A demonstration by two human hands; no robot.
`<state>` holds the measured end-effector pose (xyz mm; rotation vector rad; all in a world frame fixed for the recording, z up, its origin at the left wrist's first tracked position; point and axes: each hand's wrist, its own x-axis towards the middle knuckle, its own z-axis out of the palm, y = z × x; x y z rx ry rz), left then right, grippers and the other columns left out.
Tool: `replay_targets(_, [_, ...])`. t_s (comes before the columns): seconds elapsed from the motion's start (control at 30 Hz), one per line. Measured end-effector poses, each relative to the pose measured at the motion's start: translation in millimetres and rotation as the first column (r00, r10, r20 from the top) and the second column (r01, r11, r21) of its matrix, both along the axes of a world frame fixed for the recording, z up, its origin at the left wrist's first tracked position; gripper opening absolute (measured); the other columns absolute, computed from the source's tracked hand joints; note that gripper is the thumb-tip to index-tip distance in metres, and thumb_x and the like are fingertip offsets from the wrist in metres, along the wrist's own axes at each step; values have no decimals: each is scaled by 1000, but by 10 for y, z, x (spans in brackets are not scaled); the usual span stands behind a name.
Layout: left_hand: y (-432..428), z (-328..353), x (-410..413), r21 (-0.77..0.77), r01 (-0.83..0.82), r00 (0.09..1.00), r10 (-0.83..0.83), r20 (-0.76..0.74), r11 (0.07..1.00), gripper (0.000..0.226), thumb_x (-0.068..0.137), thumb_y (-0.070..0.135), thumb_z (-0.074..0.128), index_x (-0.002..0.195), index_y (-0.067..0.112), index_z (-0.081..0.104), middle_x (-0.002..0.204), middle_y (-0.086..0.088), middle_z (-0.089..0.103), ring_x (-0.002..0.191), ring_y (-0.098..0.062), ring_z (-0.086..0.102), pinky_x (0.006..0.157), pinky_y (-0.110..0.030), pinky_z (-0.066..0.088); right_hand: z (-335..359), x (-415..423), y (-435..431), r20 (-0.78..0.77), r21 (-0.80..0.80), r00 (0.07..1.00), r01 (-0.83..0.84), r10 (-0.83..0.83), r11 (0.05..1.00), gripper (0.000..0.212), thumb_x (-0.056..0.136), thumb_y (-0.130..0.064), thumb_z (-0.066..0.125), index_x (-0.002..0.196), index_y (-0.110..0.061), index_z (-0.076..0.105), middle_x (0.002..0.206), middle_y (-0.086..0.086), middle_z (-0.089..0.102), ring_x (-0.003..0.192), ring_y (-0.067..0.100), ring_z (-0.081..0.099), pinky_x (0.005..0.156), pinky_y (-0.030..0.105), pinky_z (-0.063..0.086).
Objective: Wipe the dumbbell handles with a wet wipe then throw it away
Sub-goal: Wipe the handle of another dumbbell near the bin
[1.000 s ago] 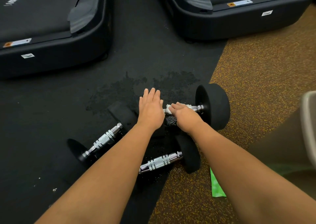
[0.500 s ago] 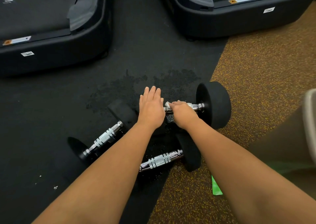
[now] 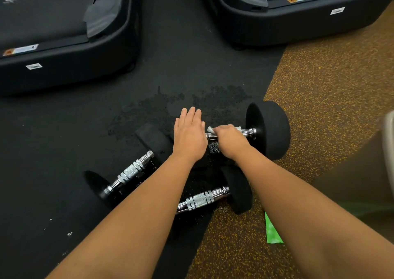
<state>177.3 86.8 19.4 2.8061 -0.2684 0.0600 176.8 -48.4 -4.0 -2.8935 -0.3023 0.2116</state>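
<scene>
**Wipe clamped on the far dumbbell's handle**

The right hand (image 3: pixel 229 142) is curled over the chrome handle (image 3: pixel 248 132) of the far dumbbell (image 3: pixel 269 129) and grips the wet wipe (image 3: pixel 210 129) against the bar. White scraps of the wipe show at either side of the knuckles. A short stretch of bare bar remains between this hand and the dumbbell's right weight head.

The left hand (image 3: pixel 189 138) lies just to the left of it on the same dumbbell, palm down. Its fingers are straight and pressed together and grasp nothing. It covers the dumbbell's left end, so that head is mostly hidden.

Two more dumbbells lie nearer the person than the far dumbbell. The middle dumbbell (image 3: pixel 132 172) is to its left and angled, with one black head close to the left wrist. The near dumbbell (image 3: pixel 202 198) lies below it, partly hidden under the left forearm, its right head resting where the black mat (image 3: pixel 64 140) meets the speckled floor (image 3: pixel 330 108).

A dark wet-looking patch (image 3: pixel 170 103) marks the mat just beyond the far dumbbell. A green packet (image 3: pixel 273 231) lies on the speckled floor nearer the person, beside the right forearm. Two treadmill bases (image 3: pixel 64 33) (image 3: pixel 298 12) stand well beyond the dumbbell. A blurred grey object (image 3: pixel 389 125) sits at the frame's edge to its right; I cannot tell what it is.
</scene>
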Motion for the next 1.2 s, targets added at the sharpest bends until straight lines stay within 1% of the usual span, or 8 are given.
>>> replay_targets(0.17, [13, -3, 4, -10, -2, 1000, 2, 3, 1000, 47, 102, 24, 26, 147, 11, 25, 157, -5, 19, 147, -24, 6, 119, -43, 8, 23, 61, 126, -30, 29, 995, -93, 94, 995, 33, 87, -6, 53, 119, -7, 56, 117, 11, 60, 111, 27, 54, 94, 34, 44])
replay_targets(0.33, [21, -23, -10, -6, 7, 1000, -7, 7, 1000, 47, 102, 25, 26, 147, 11, 26, 157, -4, 19, 147, -24, 6, 119, -42, 9, -95, -26, -117, -5, 109, 994, -112, 113, 988, 58, 83, 6, 50, 139, -10, 43, 135, 9, 51, 125, 27, 44, 105, 36, 38])
replay_targets(0.5, [17, -36, 7, -9, 0, 1000, 1, 18, 1000, 46, 102, 25, 26, 147, 11, 26, 156, -4, 21, 147, -24, 8, 119, -43, 9, -19, 39, -35, -30, 25, 999, 40, -39, 999, 38, 87, 0, 49, 124, -8, 53, 118, 11, 60, 111, 26, 53, 91, 34, 43])
replay_targets(0.67, [1, -34, 5, -11, 0, 1000, 0, 15, 1000, 46, 102, 24, 26, 147, 11, 26, 157, -4, 20, 147, -24, 7, 119, -43, 10, 70, 84, 118, -69, -13, 997, -30, 30, 999, 33, 87, -4, 51, 120, -8, 56, 116, 10, 61, 109, 28, 55, 87, 33, 44])
replay_targets(0.8, [33, -18, -1, -5, -4, 1000, 4, 8, 1000, 47, 102, 25, 26, 147, 11, 25, 157, -4, 19, 147, -24, 6, 119, -42, 8, -132, 0, 11, 8, 132, 991, -135, 136, 982, 50, 80, 4, 54, 129, -8, 54, 123, 10, 59, 117, 28, 50, 102, 32, 39])
replay_targets(0.9, [29, -19, -8, 0, 9, 1000, -9, 10, 1000, 47, 102, 25, 26, 147, 11, 25, 157, -4, 20, 147, -24, 7, 119, -42, 9, -169, -41, -108, 59, 157, 993, -110, 102, 981, 60, 79, 11, 50, 136, -7, 47, 127, 11, 57, 120, 30, 49, 108, 33, 34])
replay_targets(1.07, [10, -11, 7, -3, 8, 1000, -8, 9, 1000, 47, 102, 24, 27, 147, 10, 26, 156, -5, 21, 147, -25, 8, 119, -44, 11, 20, 23, 53, -28, -5, 1000, -14, 14, 1000, 41, 87, -5, 53, 128, -10, 51, 119, 10, 59, 112, 27, 53, 98, 35, 42])
replay_targets(1.2, [6, -17, 6, 2, 9, 1000, -10, 7, 1000, 47, 102, 25, 26, 147, 11, 26, 157, -5, 21, 147, -24, 7, 119, -44, 11, -19, 30, 106, -60, 51, 994, -88, 91, 995, 45, 85, -4, 53, 130, -10, 51, 126, 8, 57, 122, 27, 47, 105, 38, 37])
